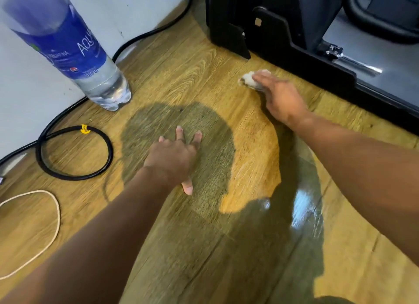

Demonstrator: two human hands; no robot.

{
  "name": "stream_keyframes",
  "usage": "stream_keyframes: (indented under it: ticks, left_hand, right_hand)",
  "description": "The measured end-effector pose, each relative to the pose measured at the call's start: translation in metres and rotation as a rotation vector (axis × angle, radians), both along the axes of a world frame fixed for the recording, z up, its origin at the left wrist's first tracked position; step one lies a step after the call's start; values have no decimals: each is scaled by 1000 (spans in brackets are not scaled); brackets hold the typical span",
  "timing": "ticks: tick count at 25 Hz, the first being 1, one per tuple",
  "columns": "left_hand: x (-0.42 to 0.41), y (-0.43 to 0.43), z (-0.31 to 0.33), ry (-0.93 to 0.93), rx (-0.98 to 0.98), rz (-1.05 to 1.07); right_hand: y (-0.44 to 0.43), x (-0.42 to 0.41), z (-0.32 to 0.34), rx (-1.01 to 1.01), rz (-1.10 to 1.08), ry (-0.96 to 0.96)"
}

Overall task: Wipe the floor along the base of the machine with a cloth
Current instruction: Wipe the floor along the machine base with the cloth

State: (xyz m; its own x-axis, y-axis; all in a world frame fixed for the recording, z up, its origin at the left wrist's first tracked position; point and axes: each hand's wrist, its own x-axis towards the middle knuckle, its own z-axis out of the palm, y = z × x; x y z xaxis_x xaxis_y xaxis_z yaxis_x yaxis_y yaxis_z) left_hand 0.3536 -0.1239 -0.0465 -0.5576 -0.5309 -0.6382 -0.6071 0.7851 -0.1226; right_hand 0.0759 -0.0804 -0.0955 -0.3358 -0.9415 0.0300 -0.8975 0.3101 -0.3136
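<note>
A small white cloth (250, 78) lies on the wooden floor (181, 77) close to the black base of the machine (294, 52), which runs along the upper right. My right hand (281, 97) presses down on the cloth with straight fingers, so only the cloth's far end shows. Further left, my left hand (176, 158) rests flat on the floor with its fingers spread and holds nothing.
A large water bottle (74, 45) with a blue label stands by the white wall at the upper left. A black cable (74, 153) loops on the floor at left, with a thin white cord (45, 213) below it. A wet, shiny patch (303, 208) lies at lower right.
</note>
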Motion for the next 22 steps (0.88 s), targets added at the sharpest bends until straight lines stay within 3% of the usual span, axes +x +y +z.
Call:
stream_keyframes:
  ticks: [2, 3, 6, 9, 14, 16, 20, 22]
  left_hand:
    - [1, 0, 0, 19, -10, -17]
    - [4, 0, 1, 23, -18, -37]
    - [28, -12, 2, 48, -9, -46]
    - [63, -31, 6, -18, -24, 75]
    - [70, -29, 6, -5, 28, 190]
    - [70, -30, 7, 6, 25, 186]
    - [71, -31, 2, -23, -13, 163]
    - [68, -35, 1, -34, -34, 130]
  right_hand:
    - [-11, 1, 5, -7, -263, -84]
    - [-11, 19, 7, -3, -262, -117]
    - [24, 91, 1, -6, 124, -72]
    - [44, 100, 3, -18, 433, -110]
    - [19, 108, 4, -13, -24, -156]
    - [44, 151, -5, 5, 105, -247]
    - [97, 188, -8, -25, 634, -262]
    - [73, 165, -5, 8, 547, -244]
